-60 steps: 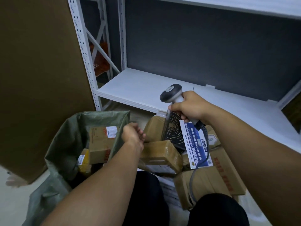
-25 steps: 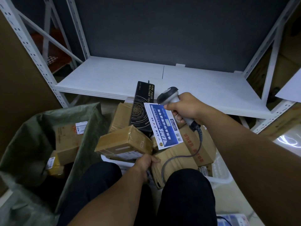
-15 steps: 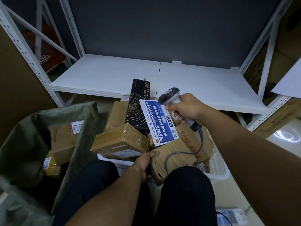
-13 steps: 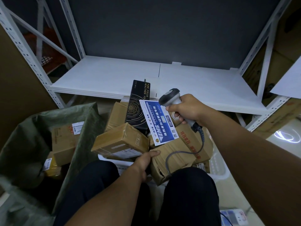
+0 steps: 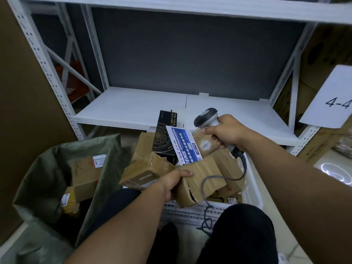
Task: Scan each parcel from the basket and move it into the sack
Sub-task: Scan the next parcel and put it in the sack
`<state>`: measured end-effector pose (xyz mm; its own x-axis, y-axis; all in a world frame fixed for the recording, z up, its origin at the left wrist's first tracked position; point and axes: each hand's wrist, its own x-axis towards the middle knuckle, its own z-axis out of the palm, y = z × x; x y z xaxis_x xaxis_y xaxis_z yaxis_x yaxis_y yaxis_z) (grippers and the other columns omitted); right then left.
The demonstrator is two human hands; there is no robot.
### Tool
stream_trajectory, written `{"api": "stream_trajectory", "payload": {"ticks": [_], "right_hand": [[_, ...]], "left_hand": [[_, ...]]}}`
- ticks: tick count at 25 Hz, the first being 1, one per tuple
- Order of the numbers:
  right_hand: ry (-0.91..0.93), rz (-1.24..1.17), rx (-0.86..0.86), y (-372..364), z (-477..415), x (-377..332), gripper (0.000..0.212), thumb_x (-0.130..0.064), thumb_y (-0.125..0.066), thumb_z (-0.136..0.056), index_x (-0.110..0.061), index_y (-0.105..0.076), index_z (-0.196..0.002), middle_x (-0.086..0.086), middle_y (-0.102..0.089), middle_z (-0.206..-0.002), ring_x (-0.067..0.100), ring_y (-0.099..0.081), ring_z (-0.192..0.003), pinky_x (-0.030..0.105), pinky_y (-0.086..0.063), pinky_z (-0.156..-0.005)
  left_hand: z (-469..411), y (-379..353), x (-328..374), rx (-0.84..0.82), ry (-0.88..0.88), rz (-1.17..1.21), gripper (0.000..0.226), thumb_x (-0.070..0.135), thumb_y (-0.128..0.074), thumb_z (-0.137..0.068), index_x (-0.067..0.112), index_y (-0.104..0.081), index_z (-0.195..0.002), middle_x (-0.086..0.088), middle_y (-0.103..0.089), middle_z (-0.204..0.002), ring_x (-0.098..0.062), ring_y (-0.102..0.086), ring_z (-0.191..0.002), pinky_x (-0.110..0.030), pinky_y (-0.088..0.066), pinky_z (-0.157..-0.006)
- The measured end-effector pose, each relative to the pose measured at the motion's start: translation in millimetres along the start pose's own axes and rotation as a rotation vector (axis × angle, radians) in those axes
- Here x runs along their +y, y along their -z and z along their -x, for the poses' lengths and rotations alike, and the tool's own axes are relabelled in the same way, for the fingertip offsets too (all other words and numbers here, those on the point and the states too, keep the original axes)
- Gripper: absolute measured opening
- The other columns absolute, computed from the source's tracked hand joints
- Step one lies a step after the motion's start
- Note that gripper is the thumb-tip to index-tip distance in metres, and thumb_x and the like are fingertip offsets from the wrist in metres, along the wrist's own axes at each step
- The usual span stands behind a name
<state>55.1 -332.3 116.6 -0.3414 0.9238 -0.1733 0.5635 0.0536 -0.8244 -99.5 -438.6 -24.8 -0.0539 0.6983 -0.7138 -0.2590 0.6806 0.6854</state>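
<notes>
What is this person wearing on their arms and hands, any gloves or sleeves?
Nothing that shows: the left hand and right hand are bare, without gloves. The left forearm and right forearm are uncovered to the picture's edge, with no sleeve, watch or wristband in view.

One wide-angle camera, worn on the person's head, looks forward and steeply down from close above the lap. Both bare forearms enter from the bottom edge. The left hand (image 5: 171, 182), on a brown cardboard parcel (image 5: 202, 180), and the right hand (image 5: 226, 131), around a grey handheld scanner (image 5: 206, 117), sit mid-frame. Dark-trousered knees (image 5: 243, 229) fill the lower centre, with the white slatted plastic basket (image 5: 186, 212) just beyond them and the olive-green woven sack (image 5: 42, 180) at lower left. A white metal shelving rack (image 5: 133, 109) faces the camera, its uprights splayed by the lens.
</notes>
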Motion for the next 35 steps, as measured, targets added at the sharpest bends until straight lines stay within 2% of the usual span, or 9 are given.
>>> {"api": "stream_trajectory", "payload": {"ticks": [5,9,11,14,17,22,27,31,35], "right_hand": [[0.018,-0.013,0.039,6.4,22.9,-2.4,0.021,-0.019,-0.071,-0.094,-0.003,-0.059,-0.099,0.013,-0.055,-0.076,0.018,-0.049,-0.05,0.028,-0.046,-0.046],[0.025,-0.037,0.098,6.7,28.6,-6.2,0.024,-0.018,-0.069,-0.094,0.001,-0.061,-0.107,0.014,-0.057,-0.08,0.019,-0.05,-0.053,0.028,-0.047,-0.048],[0.031,-0.069,0.152,5.8,26.3,-8.1,0.024,-0.017,-0.068,-0.093,0.0,-0.062,-0.108,0.013,-0.056,-0.08,0.02,-0.05,-0.055,0.028,-0.047,-0.049],[0.052,-0.131,0.262,4.7,15.6,-9.2,0.019,-0.018,-0.068,-0.092,-0.003,-0.063,-0.103,0.011,-0.059,-0.076,0.022,-0.053,-0.056,0.031,-0.049,-0.053],[0.037,-0.282,0.362,3.2,-3.5,-2.0,0.021,-0.026,-0.068,-0.094,-0.008,-0.064,-0.104,0.011,-0.063,-0.081,0.022,-0.058,-0.059,0.034,-0.052,-0.059],[0.004,-0.435,0.486,-4.0,-43.9,6.7,0.03,-0.032,-0.068,-0.096,-0.01,-0.063,-0.114,0.003,-0.064,-0.089,0.026,-0.07,-0.083,0.034,-0.057,-0.06],[-0.004,-0.46,0.519,-16.6,-83.9,13.0,0.017,-0.036,-0.068,-0.094,-0.02,-0.063,-0.098,0.001,-0.068,-0.091,0.022,-0.066,-0.087,0.055,-0.057,-0.091],[-0.046,-0.557,0.496,-22.8,-102.6,21.3,0.022,-0.036,-0.068,-0.096,-0.018,-0.063,-0.108,0.001,-0.069,-0.099,0.02,-0.067,-0.091,0.051,-0.061,-0.084],[-0.083,-0.603,0.549,-34.5,-112.9,42.4,0.013,-0.036,-0.066,-0.097,-0.024,-0.06,-0.098,0.0,-0.068,-0.093,0.017,-0.067,-0.082,0.051,-0.062,-0.082]], "left_hand": [[29.7,2.8,16.7,0.114,-0.163,-0.015,0.041,0.022,-0.084,-0.079,0.012,-0.065,-0.114,-0.008,-0.072,-0.1,-0.022,-0.067,-0.085,-0.03,-0.051,-0.063],[47.3,12.3,40.2,0.23,-0.348,0.147,0.063,0.027,-0.092,-0.063,0.015,-0.056,-0.114,-0.012,-0.07,-0.11,-0.031,-0.067,-0.097,-0.049,-0.059,-0.08],[52.3,19.2,50.7,0.327,-0.516,0.154,0.079,0.026,-0.093,-0.062,0.017,-0.045,-0.124,-0.009,-0.064,-0.116,-0.029,-0.065,-0.103,-0.047,-0.06,-0.079],[55.4,26.4,63.9,0.465,-0.818,-0.025,0.089,0.018,-0.091,-0.068,0.021,-0.034,-0.135,-0.001,-0.051,-0.126,-0.021,-0.056,-0.117,-0.039,-0.056,-0.09],[45.2,34.0,76.0,0.502,-0.975,-0.313,0.1,0.037,-0.094,-0.055,0.034,-0.034,-0.135,0.006,-0.043,-0.131,-0.017,-0.048,-0.126,-0.042,-0.051,-0.104],[12.5,43.1,97.9,0.439,-1.021,-0.5,0.098,0.021,-0.094,-0.069,0.037,-0.032,-0.145,0.002,-0.028,-0.149,-0.012,-0.04,-0.131,-0.032,-0.045,-0.105],[-30.5,53.5,116.4,0.438,-1.082,-0.724,0.097,0.026,-0.089,-0.075,0.045,-0.028,-0.148,0.012,-0.017,-0.157,-0.005,-0.037,-0.127,-0.038,-0.05,-0.106],[-53.4,54.9,130.4,0.519,-1.074,-0.875,0.098,0.027,-0.084,-0.081,0.054,-0.018,-0.148,0.019,-0.013,-0.157,-0.012,-0.051,-0.118,-0.045,-0.061,-0.085],[-71.3,42.8,149.1,0.357,-1.031,-0.736,0.1,-0.001,-0.075,-0.085,0.046,-0.021,-0.155,0.009,-0.015,-0.16,-0.021,-0.047,-0.135,-0.043,-0.054,-0.102]]}}
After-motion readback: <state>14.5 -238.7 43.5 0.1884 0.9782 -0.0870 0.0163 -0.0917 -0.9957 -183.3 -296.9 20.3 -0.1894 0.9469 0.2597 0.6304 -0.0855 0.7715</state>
